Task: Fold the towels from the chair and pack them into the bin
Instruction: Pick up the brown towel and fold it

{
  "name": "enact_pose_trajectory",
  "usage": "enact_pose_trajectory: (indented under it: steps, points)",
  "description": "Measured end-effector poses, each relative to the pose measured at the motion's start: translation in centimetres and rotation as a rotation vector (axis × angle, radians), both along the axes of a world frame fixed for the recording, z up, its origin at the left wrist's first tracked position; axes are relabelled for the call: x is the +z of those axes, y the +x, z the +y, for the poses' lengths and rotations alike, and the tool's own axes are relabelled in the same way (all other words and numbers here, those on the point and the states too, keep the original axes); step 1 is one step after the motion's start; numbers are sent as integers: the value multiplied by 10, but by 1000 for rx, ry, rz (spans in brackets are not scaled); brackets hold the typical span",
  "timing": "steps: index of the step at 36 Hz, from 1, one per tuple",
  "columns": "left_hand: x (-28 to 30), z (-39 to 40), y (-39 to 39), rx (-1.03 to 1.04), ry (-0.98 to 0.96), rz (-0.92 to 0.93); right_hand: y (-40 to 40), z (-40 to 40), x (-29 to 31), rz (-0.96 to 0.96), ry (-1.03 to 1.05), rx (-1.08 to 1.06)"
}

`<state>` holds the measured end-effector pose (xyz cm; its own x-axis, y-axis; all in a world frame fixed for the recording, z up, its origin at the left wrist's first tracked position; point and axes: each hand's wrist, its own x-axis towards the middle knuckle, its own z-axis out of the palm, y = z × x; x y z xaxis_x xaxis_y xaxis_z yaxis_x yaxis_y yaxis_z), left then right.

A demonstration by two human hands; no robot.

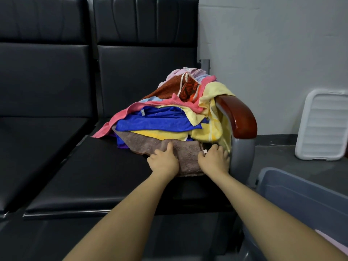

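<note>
A loose heap of towels (169, 110) lies on the black padded chair seat (105, 176), piled against the wooden armrest (239, 117). A brown towel (188, 153) sits at the bottom front, its near edge spread flat on the seat. Above it lie a yellow towel (162, 134), a blue towel (158, 121), a pink towel (120, 115) trailing off to the left, and a rust-patterned cloth (169, 89) near the top. A pale yellow towel (216, 110) drapes over the armrest. The translucent grey bin (301, 194) stands on the floor just right of the chair, with something pink (333, 242) inside.
</note>
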<state>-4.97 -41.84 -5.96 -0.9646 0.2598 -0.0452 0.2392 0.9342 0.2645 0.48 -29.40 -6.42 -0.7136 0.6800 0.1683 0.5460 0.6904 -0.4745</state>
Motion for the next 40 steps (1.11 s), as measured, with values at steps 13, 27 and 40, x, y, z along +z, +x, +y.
enact_pose_trajectory:
  steps: [13, 27, 40]
  points:
    - [1, -8, -4, -61, 55, 60, -14, -7, -10, -179, 155, -2]
    - [36, -37, 5, -69, 69, 269, -4, -41, 18, 292, 77, 282]
    - [88, -39, 29, -194, 234, 506, 36, -34, 87, 603, 184, 249]
